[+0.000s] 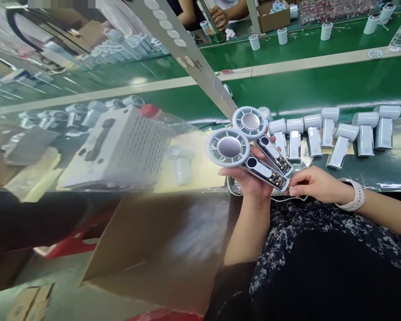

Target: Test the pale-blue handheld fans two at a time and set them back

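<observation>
My left hand (250,178) is closed around the handles of two small white hand-held fans, the nearer fan (227,148) and the farther fan (250,122), with their round heads pointing up and left. My right hand (312,183), with a pale watch on its wrist, pinches at the bottom end of the fan handles, where a thin white cable (280,199) runs. Whether the fingers hold the cable's plug I cannot make out.
Several white fans (341,133) lie in a row on the green conveyor belt (321,89) behind my hands. A white box (116,149) and a brown carton (160,245) are at left, blurred. Another person's hands (220,15) work across the belt, near white cups (326,30).
</observation>
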